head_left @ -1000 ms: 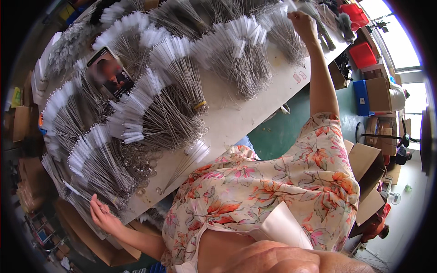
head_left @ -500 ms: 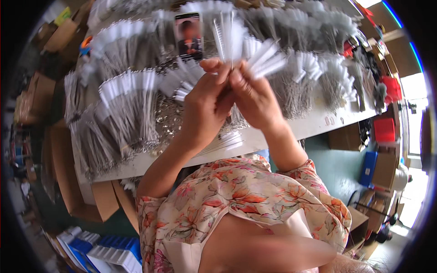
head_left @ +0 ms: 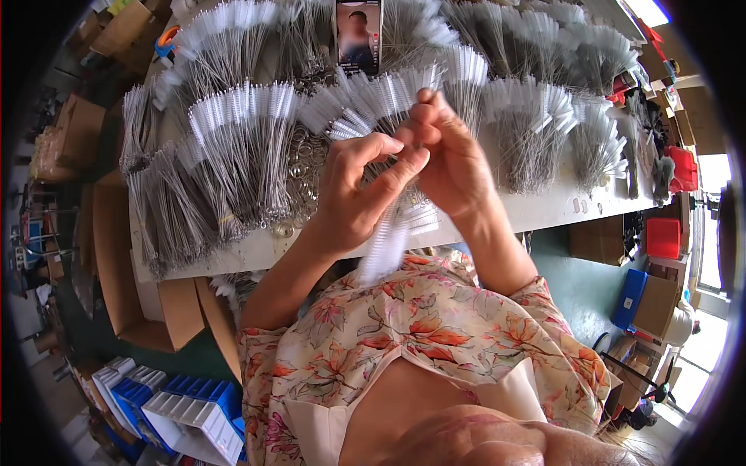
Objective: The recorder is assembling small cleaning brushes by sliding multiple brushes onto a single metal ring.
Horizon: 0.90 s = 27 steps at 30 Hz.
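Above the table's front part my two hands meet with their fingertips close together. My left hand (head_left: 357, 186) is closed, thumb and forefinger pinched on a thin wire brush. The white bristle head of that brush (head_left: 385, 247) hangs below the hands, blurred by motion, in front of my floral top. My right hand (head_left: 454, 159) is closed as well, its fingers curled against the thumb beside the left fingertips; what lies between them is too small to make out. Behind the hands lies a fanned bunch of white brushes (head_left: 361, 105) with wire stems.
Bundles of wire brushes (head_left: 241, 116) cover much of the white table (head_left: 198, 268). Metal rings (head_left: 301, 167) lie left of my hands. A phone (head_left: 359, 35) stands at the back. Cardboard boxes (head_left: 148, 311) and blue and white bins (head_left: 190, 419) stand at the left; red bins (head_left: 663, 237) at the right.
My hands have come down and turned. The white bristles held upright and fanned above them are gone from there; one bristle head now hangs below. The view has shifted a little.
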Each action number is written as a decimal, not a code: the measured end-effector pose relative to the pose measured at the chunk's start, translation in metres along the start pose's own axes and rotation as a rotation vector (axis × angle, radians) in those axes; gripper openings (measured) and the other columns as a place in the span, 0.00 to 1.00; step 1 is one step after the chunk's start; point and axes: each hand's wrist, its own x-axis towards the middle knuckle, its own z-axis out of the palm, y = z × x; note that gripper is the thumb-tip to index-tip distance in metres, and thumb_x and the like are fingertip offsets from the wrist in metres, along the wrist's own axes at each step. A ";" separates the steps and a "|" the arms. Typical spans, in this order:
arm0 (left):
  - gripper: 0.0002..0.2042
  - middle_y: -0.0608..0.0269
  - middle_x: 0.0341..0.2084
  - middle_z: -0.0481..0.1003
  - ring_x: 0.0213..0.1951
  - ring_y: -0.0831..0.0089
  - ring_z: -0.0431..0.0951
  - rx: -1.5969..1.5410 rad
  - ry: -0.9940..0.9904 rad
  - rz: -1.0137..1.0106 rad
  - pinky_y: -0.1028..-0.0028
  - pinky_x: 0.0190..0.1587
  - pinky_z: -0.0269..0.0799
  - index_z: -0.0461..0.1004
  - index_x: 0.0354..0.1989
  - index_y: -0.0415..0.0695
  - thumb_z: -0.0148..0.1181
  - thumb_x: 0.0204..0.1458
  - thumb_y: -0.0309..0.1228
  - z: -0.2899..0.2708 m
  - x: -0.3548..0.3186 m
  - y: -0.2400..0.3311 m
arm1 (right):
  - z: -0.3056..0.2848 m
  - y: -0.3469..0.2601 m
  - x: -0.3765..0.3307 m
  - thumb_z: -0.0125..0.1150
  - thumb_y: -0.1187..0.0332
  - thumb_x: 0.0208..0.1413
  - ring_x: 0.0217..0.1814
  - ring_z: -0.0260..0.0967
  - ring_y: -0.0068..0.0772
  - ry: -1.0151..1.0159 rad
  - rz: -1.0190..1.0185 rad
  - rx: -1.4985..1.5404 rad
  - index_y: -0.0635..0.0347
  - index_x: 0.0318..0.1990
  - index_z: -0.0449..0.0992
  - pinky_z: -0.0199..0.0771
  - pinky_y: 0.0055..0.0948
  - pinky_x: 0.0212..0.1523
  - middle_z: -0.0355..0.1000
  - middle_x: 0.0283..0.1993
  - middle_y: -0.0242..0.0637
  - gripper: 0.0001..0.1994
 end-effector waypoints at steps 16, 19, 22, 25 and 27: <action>0.11 0.62 0.35 0.72 0.37 0.70 0.72 -0.404 -0.450 -0.277 0.72 0.38 0.70 0.73 0.35 0.42 0.63 0.43 0.30 -0.056 0.008 0.017 | 0.006 -0.014 -0.041 0.54 0.70 0.55 0.25 0.66 0.17 -0.318 0.362 -1.137 0.63 0.33 0.74 0.65 0.20 0.25 0.71 0.25 0.28 0.06; 0.08 0.66 0.26 0.71 0.30 0.72 0.72 -0.391 -0.301 -0.159 0.74 0.30 0.68 0.73 0.28 0.44 0.66 0.39 0.27 -0.049 -0.004 0.022 | -0.002 -0.010 -0.045 0.55 0.65 0.55 0.24 0.65 0.15 -0.298 0.692 -0.804 0.63 0.34 0.73 0.64 0.17 0.24 0.70 0.24 0.27 0.09; 0.11 0.66 0.27 0.71 0.27 0.74 0.72 -0.220 -0.432 -0.217 0.76 0.27 0.69 0.73 0.31 0.44 0.67 0.37 0.28 -0.048 -0.019 0.028 | -0.021 -0.019 -0.059 0.57 0.66 0.53 0.24 0.68 0.24 -0.220 0.652 -1.123 0.62 0.34 0.73 0.67 0.22 0.25 0.71 0.24 0.31 0.08; 0.12 0.65 0.23 0.71 0.21 0.79 0.70 -0.063 -0.274 -0.691 0.80 0.22 0.66 0.73 0.36 0.42 0.65 0.42 0.26 -0.071 -0.064 0.013 | -0.078 -0.044 -0.096 0.57 0.70 0.48 0.29 0.71 0.39 -0.175 0.182 -2.253 0.58 0.33 0.75 0.69 0.31 0.30 0.73 0.28 0.37 0.05; 0.12 0.66 0.17 0.70 0.17 0.80 0.68 0.114 -0.228 -0.852 0.81 0.20 0.64 0.72 0.36 0.39 0.64 0.43 0.28 -0.086 -0.100 0.011 | -0.091 -0.050 -0.116 0.57 0.71 0.46 0.32 0.71 0.43 -0.059 0.218 -2.601 0.56 0.33 0.76 0.70 0.34 0.32 0.73 0.30 0.37 0.06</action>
